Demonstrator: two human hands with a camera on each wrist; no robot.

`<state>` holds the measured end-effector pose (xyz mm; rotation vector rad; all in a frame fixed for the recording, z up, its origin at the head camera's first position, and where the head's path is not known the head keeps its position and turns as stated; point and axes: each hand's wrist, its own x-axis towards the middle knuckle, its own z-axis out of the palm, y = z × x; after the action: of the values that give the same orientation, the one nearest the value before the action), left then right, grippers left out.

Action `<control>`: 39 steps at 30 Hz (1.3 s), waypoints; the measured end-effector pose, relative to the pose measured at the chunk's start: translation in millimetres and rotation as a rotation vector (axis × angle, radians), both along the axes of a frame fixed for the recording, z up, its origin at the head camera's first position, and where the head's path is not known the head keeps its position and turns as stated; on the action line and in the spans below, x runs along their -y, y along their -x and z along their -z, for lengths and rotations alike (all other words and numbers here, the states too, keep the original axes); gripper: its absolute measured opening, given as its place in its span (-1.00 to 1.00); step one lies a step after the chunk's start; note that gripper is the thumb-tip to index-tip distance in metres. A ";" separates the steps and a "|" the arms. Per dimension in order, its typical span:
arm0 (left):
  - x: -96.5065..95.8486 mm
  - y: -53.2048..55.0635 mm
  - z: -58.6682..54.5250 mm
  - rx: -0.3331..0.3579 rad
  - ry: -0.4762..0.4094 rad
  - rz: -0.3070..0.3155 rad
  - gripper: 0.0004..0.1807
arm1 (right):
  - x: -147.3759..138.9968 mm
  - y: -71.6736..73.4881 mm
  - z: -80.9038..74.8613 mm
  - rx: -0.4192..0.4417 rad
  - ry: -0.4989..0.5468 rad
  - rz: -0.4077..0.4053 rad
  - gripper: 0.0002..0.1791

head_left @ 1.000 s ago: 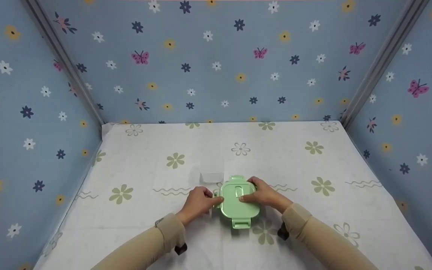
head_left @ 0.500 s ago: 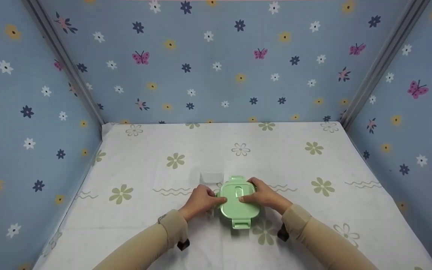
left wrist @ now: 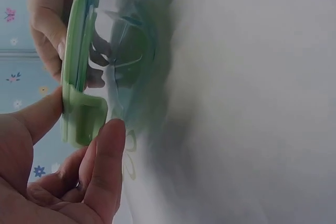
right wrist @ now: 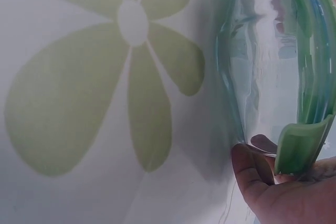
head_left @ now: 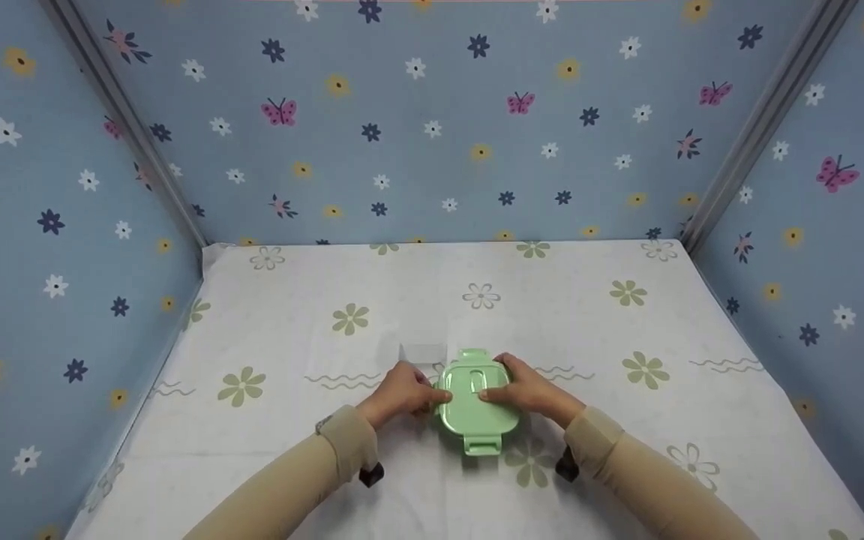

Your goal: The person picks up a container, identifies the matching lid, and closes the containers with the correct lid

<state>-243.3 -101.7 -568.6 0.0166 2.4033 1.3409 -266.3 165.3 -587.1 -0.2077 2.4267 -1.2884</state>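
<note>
A food container with a light green lid and a clear body stands on the cloth. Latch flaps stick out at its front and back. My left hand pinches the left latch, with the thumb on the lid's edge and a fingertip against the latch from below. On the opposite side, my right hand grips the container, its thumb lying on top of the lid. In the right wrist view, the right fingers reach under the right latch to the clear wall.
Just behind my left hand sits a small clear, whitish box. The table has a white flowered cloth. Blue patterned walls enclose it at the back and both sides.
My left hand has shifted slightly forward and right, its thumb and fingers closing in around the left latch, which stuck out more visibly before. The right hand and container stay in place.
</note>
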 end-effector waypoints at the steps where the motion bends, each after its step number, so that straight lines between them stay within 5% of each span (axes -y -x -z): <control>1: 0.0 0.4 -0.6 0.007 -0.005 -0.001 -0.69 | 0.0 -0.1 0.4 -0.002 0.003 -0.005 -0.28; 13: 0.7 4.3 -1.9 0.063 -0.090 0.007 -0.72 | -2.1 1.3 1.2 -0.004 0.031 -0.035 -0.30; 28: 3.6 3.7 5.2 0.046 -0.125 0.040 -0.76 | -1.7 1.5 2.1 -0.008 0.003 -0.025 -0.27; 39: 4.4 2.1 19.7 0.037 -0.227 0.032 -0.79 | -1.0 1.5 2.0 -0.005 0.013 -0.029 -0.26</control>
<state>-245.3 -106.1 -588.3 0.0899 2.1997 1.5769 -267.8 166.3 -589.1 -0.2492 2.4107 -1.2932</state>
